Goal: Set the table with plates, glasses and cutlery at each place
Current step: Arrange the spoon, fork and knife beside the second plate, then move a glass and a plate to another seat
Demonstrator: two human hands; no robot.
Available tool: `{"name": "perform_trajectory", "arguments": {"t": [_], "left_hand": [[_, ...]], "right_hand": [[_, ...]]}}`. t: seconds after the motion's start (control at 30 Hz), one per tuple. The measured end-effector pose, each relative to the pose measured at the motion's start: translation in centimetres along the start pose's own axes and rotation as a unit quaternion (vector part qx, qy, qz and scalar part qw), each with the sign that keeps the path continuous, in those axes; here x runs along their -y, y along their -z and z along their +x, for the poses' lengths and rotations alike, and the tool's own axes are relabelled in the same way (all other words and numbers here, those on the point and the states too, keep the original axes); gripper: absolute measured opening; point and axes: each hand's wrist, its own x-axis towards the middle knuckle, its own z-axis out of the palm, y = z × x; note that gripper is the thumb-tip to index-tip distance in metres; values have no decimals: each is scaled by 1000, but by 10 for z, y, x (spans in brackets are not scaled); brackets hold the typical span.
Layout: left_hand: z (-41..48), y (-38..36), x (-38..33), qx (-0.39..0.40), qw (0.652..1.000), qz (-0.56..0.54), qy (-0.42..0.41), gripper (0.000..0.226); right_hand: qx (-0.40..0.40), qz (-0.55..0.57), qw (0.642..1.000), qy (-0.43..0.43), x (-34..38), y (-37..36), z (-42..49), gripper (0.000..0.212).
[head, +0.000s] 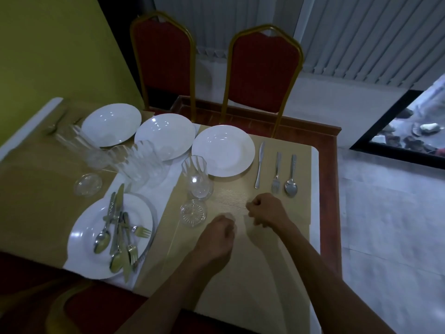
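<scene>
Head view: your left hand [218,233] and right hand [266,209] hover over the near placemat [265,273], fingers curled; I cannot tell whether they pinch anything. This place needs its setting, so your next move is probably the cutlery [119,233] heaped on the near-left plate [79,249]. Beyond, a far plate [222,150], glass [198,177], knife, fork and spoon are laid. The bench [328,165] is wood-rimmed, with red chairs [262,68] behind.

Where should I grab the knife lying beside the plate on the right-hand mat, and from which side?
Pinch the knife by its handle, the end nearest you, coming from above on your side. It lies flat on the mat with the blade pointing away. The plate sits close on its left and the fork on its right, so the near end looks freest.
</scene>
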Motion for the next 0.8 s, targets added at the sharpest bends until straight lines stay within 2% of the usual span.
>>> {"name": "perform_trajectory", "arguments": {"t": [0.1, 0.23, 0.5, 0.6, 0.7, 0.8], "left_hand": [[-19, 13, -7, -16, 999, -46, 19, 33], [-29, 41, -6, -26, 996, -84, 33, 28], [-46, 87, 16, -110, 985, -107, 81, 22], [-45, 108, 21, -128, 982, -106, 94, 25], [-32, 128, 22, -149, 975, -120, 109, 38], [-12, 144, 14, -128, 979, -121, 98, 46]], "right_hand": [[13, 15, 1000, 0, 7, -7, -10, 20], [32, 27, 999, 20, 20, -14, -17, 25], [57, 17, 996, 61, 49, -27, -18, 26], [48, 49, 996, 55, 65, -31, -13, 21], [51, 77, 993, 70, 80, -36, -2, 47], [25, 44, 993, 107, 99, -44, 8, 70]]}}
